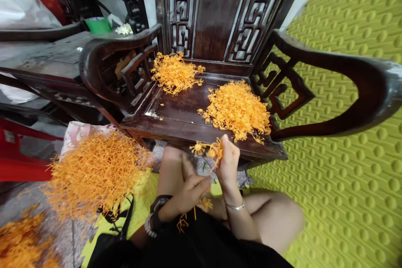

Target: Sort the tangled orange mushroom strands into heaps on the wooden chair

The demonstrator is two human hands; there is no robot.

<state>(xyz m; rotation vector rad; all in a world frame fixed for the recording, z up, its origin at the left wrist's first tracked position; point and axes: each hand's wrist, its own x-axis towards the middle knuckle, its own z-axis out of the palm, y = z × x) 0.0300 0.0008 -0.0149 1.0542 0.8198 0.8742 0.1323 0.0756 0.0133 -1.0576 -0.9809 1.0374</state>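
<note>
— When we looked at the fingers of the person's right hand (228, 163), what did we find?

— We found them closed, pinching a tuft of orange strands (213, 150) just in front of the chair seat, near the middle of the frame.

— And the left hand (188, 194)?

— Its fingers (204, 182) were curled shut at the lower end of that tuft, though we could not follow the thin strands well enough to tell whether they gripped it. A black watch (160, 203) sat on that wrist, and a silver bracelet (235, 206) circled the right one.

— What lay farther out?

— On the dark carved wooden chair seat (179, 113), we saw a nearer orange pile (237, 111) and a back orange pile (174, 73), well apart. A large orange heap (94, 173) rose at lower left, with another orange heap (19, 238) in the corner. A bare knee (276, 222) rested on the green dimpled mat (345, 201), and a red plastic stool (19, 150) stood at far left.
</note>
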